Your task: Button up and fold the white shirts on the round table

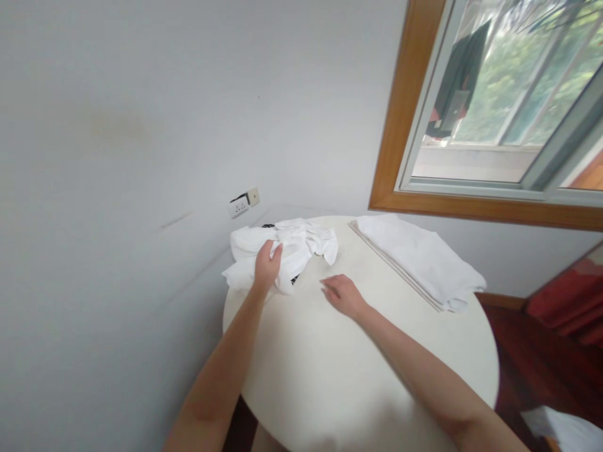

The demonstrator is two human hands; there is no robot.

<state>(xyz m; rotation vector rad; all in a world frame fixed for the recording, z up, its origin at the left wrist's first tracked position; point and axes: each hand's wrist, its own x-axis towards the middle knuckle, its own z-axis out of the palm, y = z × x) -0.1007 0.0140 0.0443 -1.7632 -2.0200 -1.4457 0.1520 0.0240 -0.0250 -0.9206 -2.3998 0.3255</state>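
A crumpled white garment (301, 242) lies at the back left of the round cream table (320, 370), with small black patterned bits showing at its edges. My left hand (267, 267) is on its near left part, the fabric between thumb and fingers; the fingertips are partly hidden in the folds. To the right of the garment, my right hand (345, 296) is low over the bare tabletop, holding nothing. Its fingers are loosely bent, with a gap between thumb and forefinger. It does not touch the garment.
A folded white cloth (419, 257) lies flat at the table's back right. Behind the table is a pale wall with a socket (239, 206) and a wood-framed window (384, 169). Red fabric (572, 295) hangs at the right; something white (563, 430) is at the lower right.
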